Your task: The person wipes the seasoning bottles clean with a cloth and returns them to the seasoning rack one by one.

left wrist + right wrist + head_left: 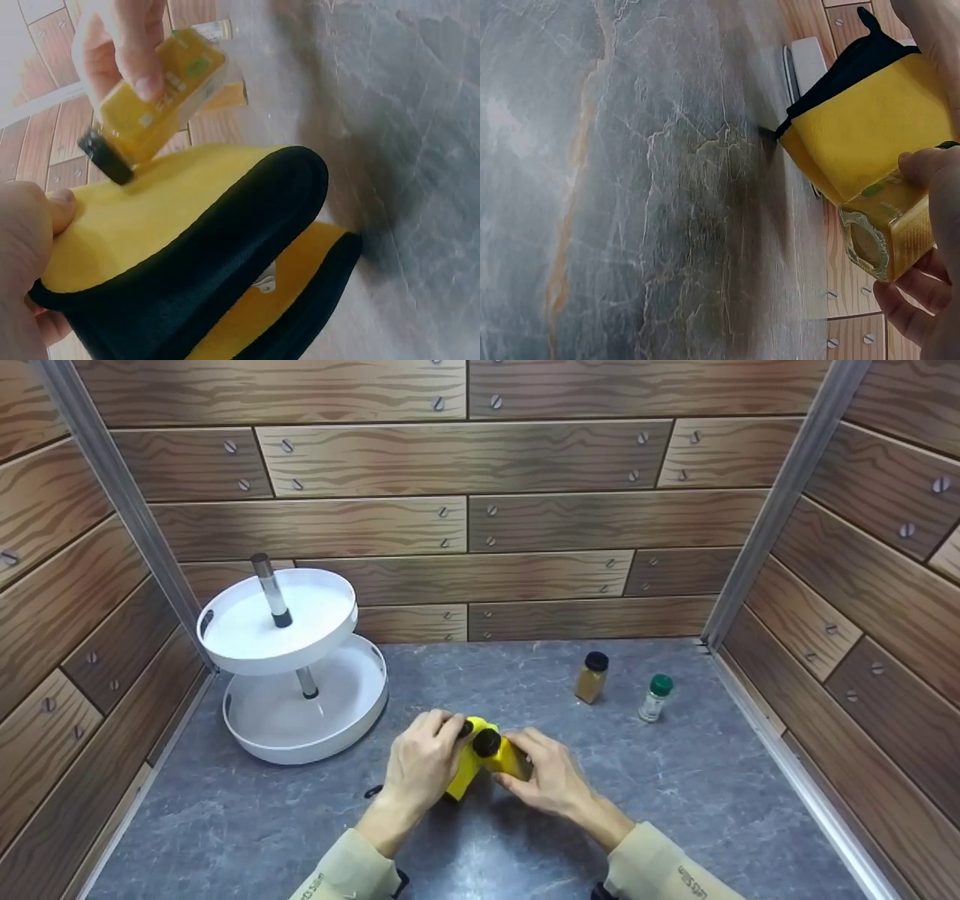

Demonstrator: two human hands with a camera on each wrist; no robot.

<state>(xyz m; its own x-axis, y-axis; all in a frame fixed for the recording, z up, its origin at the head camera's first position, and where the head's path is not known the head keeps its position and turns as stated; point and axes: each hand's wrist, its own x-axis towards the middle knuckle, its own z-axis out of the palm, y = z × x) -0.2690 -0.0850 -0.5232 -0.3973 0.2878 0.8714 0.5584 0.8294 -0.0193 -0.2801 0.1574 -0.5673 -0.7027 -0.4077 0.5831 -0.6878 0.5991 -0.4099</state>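
Observation:
My left hand (421, 761) grips a folded yellow cloth with black edging (180, 202), which hangs from the fingers above the grey tabletop. In my right hand (551, 780) is a spice bottle (506, 759), pinched between thumb and fingers. This bottle is clear and square-sided, with a yellow filling and a black cap. It leans with its cap toward the cloth and overlaps the cloth in the head view. The right wrist view shows the bottle's round-marked base (866, 244) and the cloth (877, 120) close behind it. A black loop on the cloth sticks out past my left hand.
A white two-tier round tray stand (309, 746) stands at the back left. Toward the back right are a brown-yellow spice bottle with a black cap (591, 682) and a smaller green-capped bottle (654, 703). Wood-patterned walls (465, 525) enclose the back and sides.

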